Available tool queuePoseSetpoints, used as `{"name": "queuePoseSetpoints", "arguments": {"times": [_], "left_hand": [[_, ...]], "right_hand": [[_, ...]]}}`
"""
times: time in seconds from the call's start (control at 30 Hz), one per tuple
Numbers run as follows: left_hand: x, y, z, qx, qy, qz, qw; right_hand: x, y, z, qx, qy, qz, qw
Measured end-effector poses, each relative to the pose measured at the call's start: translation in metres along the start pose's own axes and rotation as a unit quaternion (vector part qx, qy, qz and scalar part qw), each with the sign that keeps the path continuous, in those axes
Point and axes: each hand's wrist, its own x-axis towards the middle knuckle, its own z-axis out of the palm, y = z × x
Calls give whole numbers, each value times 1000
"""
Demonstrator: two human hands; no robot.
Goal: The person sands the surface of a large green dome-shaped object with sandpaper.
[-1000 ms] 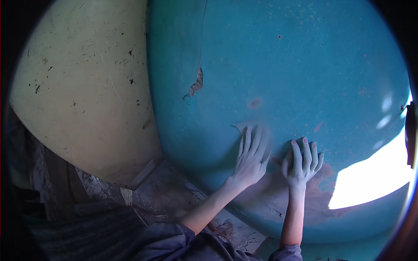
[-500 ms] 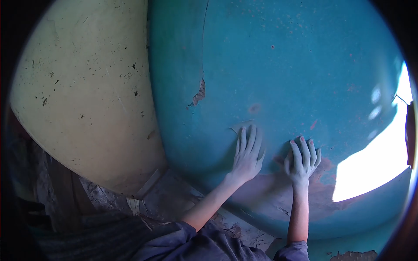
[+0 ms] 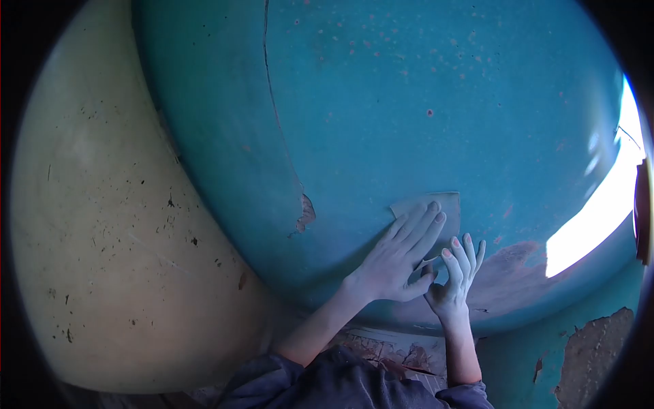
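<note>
Pale thin sheet [image 3: 451, 207] laid on curved teal panel [image 3: 381, 129] under flat, open left hand [image 3: 398, 258]
Likely light, bendable, best taken by an edge; whether gripped by the half-curled right hand [image 3: 454, 278] cannot be told

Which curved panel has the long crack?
The blue panel, under the left hand and sheet: its crack runs down to a chip. The cream panel shows none.

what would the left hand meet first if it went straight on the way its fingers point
The left hand would first pass over the uncovered upper right part of the thin sheet under its fingertips, then apparently open blue surface, though that surface's curve makes depth hard to judge.
</note>
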Motion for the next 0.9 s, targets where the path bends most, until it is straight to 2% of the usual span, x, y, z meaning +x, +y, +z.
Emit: {"name": "queuePoseSetpoints", "arguments": {"times": [0.1, 0.17, 0.2, 0.27, 0.33, 0.5, 0.57, 0.6, 0.63, 0.7, 0.73, 0.77, 0.83, 0.9], "left_hand": [[-3, -15, -17, -56, -52, 33, 997], [-3, -23, -24, -76, -64, 55, 994], [-4, -26, -27, -94, -74, 66, 991], [-3, -32, -32, -124, -102, 92, 983], [-1, -37, -35, -152, -95, 108, 978], [3, -46, -45, -194, -100, 155, 964], [4, -56, -54, -290, -69, 145, 944], [3, -58, -63, -273, -29, 147, 950], [2, -58, -63, -278, -37, 156, 947], [-2, -59, -65, -197, 126, 132, 963], [-5, -59, -67, -202, 120, 138, 962], [-11, -58, -70, -121, 138, 116, 976], [-18, -58, -74, 46, 173, 68, 981], [-15, -61, -74, 92, 143, 51, 984]], "right_hand": [[4, -18, 9, -7, 8, 38, 999], [3, -30, 10, -51, -60, 146, 986], [-2, -31, 17, -101, -75, 132, 983], [-1, -46, 29, -114, -43, 170, 978], [8, -62, 38, -152, 0, 197, 968], [20, -78, 44, -214, -9, 230, 949], [21, -84, 43, -148, -35, 260, 954], [23, -86, 44, -120, -31, 267, 956], [20, -88, 46, -128, -25, 275, 953], [10, -92, 58, -102, -55, 335, 935], [8, -96, 64, -89, -41, 350, 932], [8, -97, 66, -93, -36, 355, 930], [22, -96, 66, -178, 66, 279, 941], [30, -84, 66, -131, 98, 287, 944]]}}
